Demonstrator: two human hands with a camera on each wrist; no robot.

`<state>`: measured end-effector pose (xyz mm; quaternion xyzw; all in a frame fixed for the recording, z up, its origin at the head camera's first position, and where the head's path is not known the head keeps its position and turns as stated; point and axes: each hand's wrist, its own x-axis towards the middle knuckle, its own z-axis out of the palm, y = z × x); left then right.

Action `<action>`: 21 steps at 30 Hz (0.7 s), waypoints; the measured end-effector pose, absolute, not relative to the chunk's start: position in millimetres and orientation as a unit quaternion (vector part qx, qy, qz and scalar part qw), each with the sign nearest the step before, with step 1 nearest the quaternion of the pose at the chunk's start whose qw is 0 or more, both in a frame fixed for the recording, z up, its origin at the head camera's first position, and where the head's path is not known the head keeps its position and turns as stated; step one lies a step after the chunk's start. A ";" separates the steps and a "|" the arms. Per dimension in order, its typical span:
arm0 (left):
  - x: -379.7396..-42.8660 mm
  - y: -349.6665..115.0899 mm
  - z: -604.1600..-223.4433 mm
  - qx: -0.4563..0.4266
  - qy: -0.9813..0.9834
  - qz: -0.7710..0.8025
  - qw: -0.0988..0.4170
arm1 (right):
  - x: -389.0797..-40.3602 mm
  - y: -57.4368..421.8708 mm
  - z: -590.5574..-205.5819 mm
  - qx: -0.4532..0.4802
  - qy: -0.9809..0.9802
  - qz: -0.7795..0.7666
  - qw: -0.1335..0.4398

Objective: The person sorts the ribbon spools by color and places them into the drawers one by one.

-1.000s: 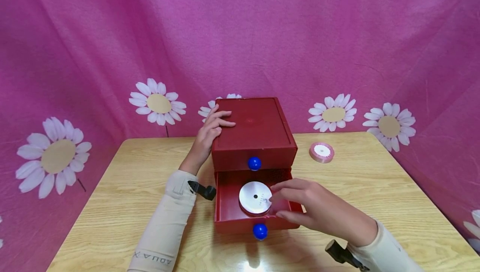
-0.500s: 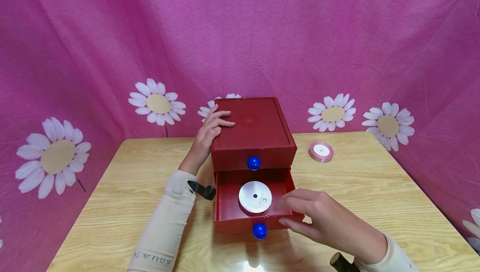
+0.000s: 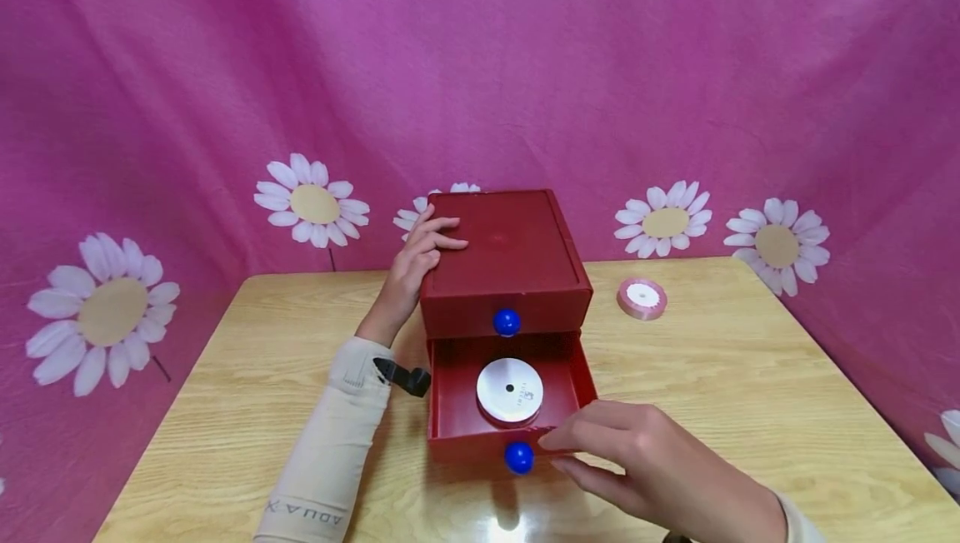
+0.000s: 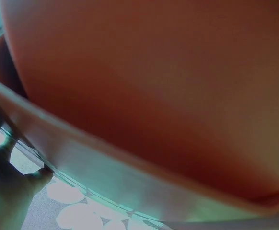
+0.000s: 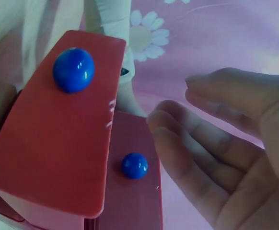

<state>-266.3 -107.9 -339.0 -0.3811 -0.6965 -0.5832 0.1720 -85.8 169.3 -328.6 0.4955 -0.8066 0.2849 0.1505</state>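
A red two-drawer box (image 3: 510, 243) stands on the table, its lower drawer (image 3: 472, 449) pulled out and the upper one closed. Inside the lower drawer lies a ribbon spool (image 3: 510, 391) with a white face. My left hand (image 3: 412, 268) rests on the box's left top edge, fingers spread over the lid. Just right of the lower blue knob (image 3: 519, 458), my right hand (image 3: 645, 460) hovers by the drawer front with thumb and fingers parted. From the right wrist, that hand (image 5: 221, 143) holds nothing, apart from the nearer blue knob (image 5: 74, 70).
A pink ribbon spool (image 3: 642, 299) lies on the wooden table (image 3: 750, 393) to the right of the box. Behind the table hangs a pink curtain (image 3: 480, 68) printed with daisies. Another blue knob (image 3: 507, 322) sits on the upper drawer.
My right hand has drawn back from the spool in the drawer, moving down and toward me to the drawer's front. The left hand stays put on the box.
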 end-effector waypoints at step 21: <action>-265.4 -109.1 -338.2 -0.374 -0.702 -0.582 0.169 | -85.4 160.7 -343.8 0.468 -0.829 0.306 -0.012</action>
